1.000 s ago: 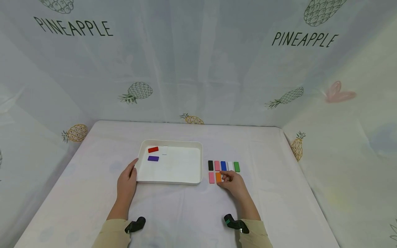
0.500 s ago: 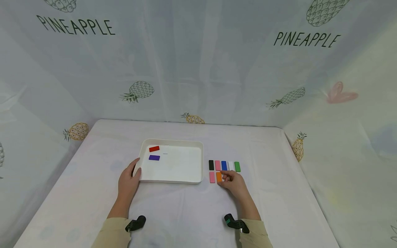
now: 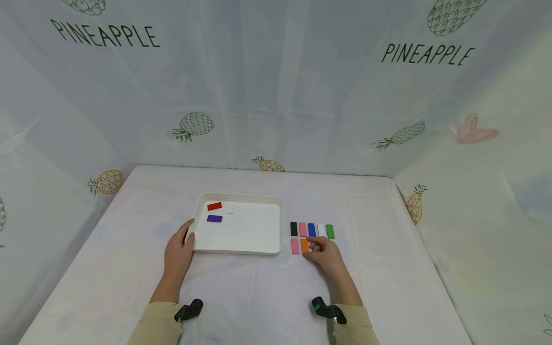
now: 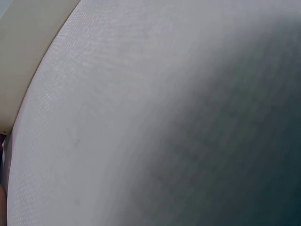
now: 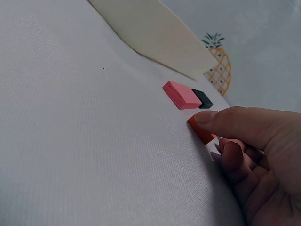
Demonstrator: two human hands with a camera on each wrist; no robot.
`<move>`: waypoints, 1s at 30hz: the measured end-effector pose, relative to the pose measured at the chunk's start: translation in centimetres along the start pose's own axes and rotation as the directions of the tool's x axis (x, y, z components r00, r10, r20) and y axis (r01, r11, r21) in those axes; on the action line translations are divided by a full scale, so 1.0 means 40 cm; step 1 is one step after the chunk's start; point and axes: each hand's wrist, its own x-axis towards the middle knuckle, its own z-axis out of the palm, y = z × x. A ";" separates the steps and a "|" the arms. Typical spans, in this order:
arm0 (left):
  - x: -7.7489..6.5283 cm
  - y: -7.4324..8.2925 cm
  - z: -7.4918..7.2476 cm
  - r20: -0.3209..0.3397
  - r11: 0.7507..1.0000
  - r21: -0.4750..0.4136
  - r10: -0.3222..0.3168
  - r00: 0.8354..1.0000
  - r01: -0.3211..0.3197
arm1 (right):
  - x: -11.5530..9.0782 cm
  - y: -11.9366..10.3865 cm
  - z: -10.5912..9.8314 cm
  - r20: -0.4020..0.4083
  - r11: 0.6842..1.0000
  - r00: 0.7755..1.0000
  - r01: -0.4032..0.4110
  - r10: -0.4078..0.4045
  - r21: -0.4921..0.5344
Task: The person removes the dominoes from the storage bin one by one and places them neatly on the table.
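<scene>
My left hand [image 3: 178,249] holds the left side of a white tray [image 3: 241,251], thumb at its front left corner. In the left wrist view the tray's wall [image 4: 33,42] fills the upper left corner. In the tray lie a red block [image 3: 214,206], a purple block [image 3: 214,219] and a faint white one [image 3: 230,207]. To the right of the tray, my right hand [image 3: 327,256] pinches an orange block [image 3: 304,245] end to end between thumb and index finger. The right wrist view shows the thumb over the orange block [image 5: 200,132], low at the cloth.
Beside the orange block lies a pink block [image 3: 295,246]. Behind them runs a row: black [image 3: 293,229], pink [image 3: 303,229], blue [image 3: 311,230], white [image 3: 321,230] and green [image 3: 330,231]. A white cloth [image 3: 250,306] covers the table; pineapple-printed curtains [image 3: 276,96] stand around it.
My left thumb has shifted slightly right onto the tray's corner. The right hand keeps its pinch at the orange block, and the blocks lie as before.
</scene>
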 end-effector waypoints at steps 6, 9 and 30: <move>0.003 0.000 0.000 0.009 1.000 0.013 -0.019 1.000 0.019 | 0.002 -0.001 -0.001 0.000 1.000 1.000 0.010 -0.010 0.001; 0.005 0.001 0.001 0.024 0.999 0.036 -0.016 1.000 0.015 | 0.002 -0.002 -0.002 0.000 1.000 1.000 0.005 -0.005 0.017; 0.012 -0.008 0.004 0.113 0.971 0.167 0.152 0.982 -0.169 | -0.018 -0.055 0.034 -0.090 0.989 0.996 0.037 -0.024 0.142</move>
